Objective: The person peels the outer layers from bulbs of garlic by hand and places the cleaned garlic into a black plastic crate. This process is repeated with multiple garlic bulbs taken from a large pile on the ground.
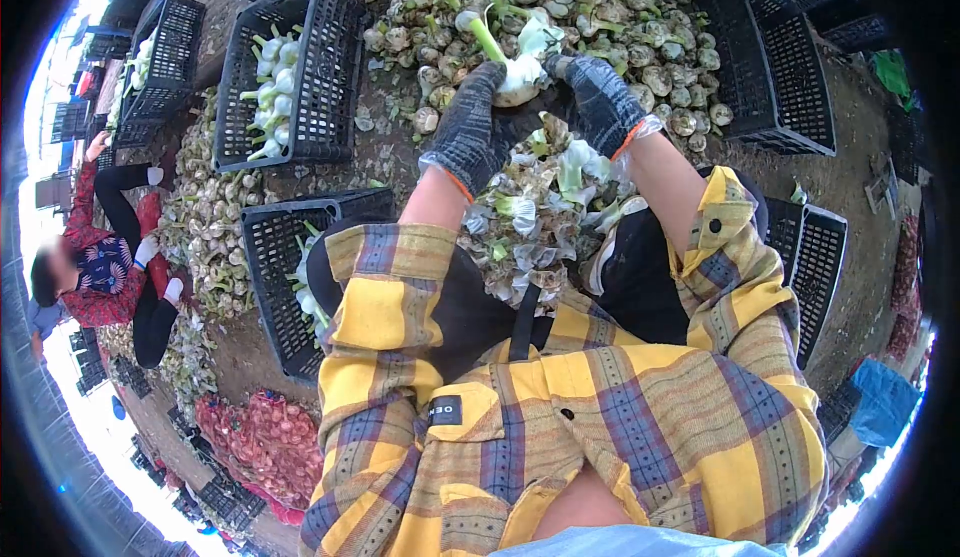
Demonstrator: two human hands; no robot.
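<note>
A garlic bulb (519, 83) with a green stem and loose white outer skin is between my two gloved hands, above the near edge of a garlic pile (660, 32). My left hand (468, 125), in a dark grey knit glove, is closed on the bulb's left side. On its right side, my right hand (598, 102) has its thumb and fingers closed at the bulb and the peeled-back skin; the fingertips are partly hidden. Below my hands, between my legs, lies a heap of stripped garlic skins (530, 212).
Trimmed garlic (275, 97) lines a black crate (335, 87) at the upper left. Another crate (285, 302) stands by my left leg, more crates (780, 67) on the right. A person (100, 267) sits at far left beside more garlic. A red net sack (262, 442) lies lower left.
</note>
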